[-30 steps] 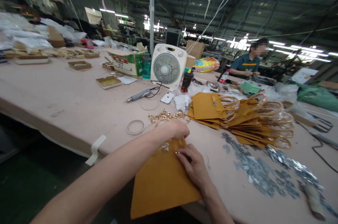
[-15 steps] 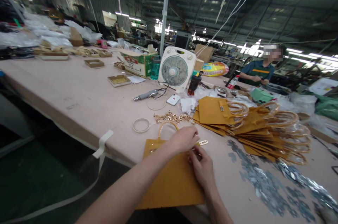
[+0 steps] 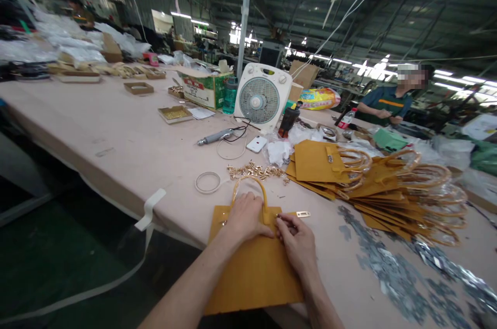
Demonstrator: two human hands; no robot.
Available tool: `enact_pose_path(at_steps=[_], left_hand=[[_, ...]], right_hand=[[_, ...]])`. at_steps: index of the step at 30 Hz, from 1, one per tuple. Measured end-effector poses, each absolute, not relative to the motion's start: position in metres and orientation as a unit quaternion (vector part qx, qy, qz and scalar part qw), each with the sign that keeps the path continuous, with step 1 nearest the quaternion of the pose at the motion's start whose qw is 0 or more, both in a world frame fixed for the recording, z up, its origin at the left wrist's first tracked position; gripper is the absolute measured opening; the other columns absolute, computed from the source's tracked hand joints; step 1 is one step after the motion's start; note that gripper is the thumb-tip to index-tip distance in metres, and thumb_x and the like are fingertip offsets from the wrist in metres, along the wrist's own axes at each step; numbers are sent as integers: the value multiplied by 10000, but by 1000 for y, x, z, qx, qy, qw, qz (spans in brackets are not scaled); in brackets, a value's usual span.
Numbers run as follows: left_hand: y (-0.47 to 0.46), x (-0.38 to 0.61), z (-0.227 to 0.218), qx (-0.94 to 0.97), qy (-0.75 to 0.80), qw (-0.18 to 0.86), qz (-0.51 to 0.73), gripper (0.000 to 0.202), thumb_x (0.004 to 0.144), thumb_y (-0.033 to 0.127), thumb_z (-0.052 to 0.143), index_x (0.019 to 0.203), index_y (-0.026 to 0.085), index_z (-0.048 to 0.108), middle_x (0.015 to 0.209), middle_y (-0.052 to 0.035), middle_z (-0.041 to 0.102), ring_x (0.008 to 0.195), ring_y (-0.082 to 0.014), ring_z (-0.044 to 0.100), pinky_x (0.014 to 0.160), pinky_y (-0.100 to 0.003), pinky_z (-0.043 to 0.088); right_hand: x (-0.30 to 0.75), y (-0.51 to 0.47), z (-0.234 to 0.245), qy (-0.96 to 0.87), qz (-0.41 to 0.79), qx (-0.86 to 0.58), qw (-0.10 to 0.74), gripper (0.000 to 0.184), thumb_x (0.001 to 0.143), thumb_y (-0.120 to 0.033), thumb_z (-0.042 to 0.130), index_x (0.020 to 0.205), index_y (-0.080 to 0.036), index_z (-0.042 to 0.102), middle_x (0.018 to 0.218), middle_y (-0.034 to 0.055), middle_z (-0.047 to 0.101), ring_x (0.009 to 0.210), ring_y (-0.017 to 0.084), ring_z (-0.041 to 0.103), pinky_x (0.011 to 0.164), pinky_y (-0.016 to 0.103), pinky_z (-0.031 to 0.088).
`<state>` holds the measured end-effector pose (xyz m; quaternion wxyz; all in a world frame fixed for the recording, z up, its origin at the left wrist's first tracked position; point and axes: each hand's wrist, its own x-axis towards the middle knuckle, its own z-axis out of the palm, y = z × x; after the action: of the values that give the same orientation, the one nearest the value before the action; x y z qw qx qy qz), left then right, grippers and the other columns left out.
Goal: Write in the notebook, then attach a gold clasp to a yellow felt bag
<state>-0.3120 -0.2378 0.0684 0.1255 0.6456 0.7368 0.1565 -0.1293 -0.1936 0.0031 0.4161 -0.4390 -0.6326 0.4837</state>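
A mustard-yellow bag panel [image 3: 252, 272] lies flat before me at the table's front edge, with a looped handle [image 3: 261, 184] at its top. My left hand [image 3: 245, 216] rests on the panel over the handle's base, thumb stretched toward the right. At the panel's upper right, my right hand [image 3: 295, 238] pinches something small whose kind the fingers hide; a tiny shiny spot shows at the fingertips. A gold slotted metal plate [image 3: 303, 214] sticks out just beyond that hand. Another small shiny fitting [image 3: 224, 222] sits on the panel's upper left.
Gold fittings [image 3: 256, 169] lie heaped beyond the panel, beside a tape roll [image 3: 207, 182]. Farther back are an electric screwdriver [image 3: 215, 137], phone [image 3: 257, 144] and fan [image 3: 262, 96]. Stacked yellow panels [image 3: 318, 163] and grey metal pieces [image 3: 388, 272] occupy the right. A person [image 3: 388, 104] works beyond.
My left hand has moved left and down from beside my right hand onto the panel by the handle. The right hand stays at the panel's upper right edge.
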Motion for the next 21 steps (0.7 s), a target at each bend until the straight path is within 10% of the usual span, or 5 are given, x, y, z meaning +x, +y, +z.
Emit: enact_pose_path(at_steps=[21], left_hand=[[-235, -311, 56, 630, 740, 127, 200, 721, 636, 741, 824, 1073, 199, 636, 1105, -93, 654, 1002, -329, 674, 845, -407, 505]], right_hand=[[-135, -195, 6, -728, 339, -438, 404, 300, 907, -452, 669, 1038, -215, 799, 890, 88, 796, 720, 242, 734, 727, 366, 594]])
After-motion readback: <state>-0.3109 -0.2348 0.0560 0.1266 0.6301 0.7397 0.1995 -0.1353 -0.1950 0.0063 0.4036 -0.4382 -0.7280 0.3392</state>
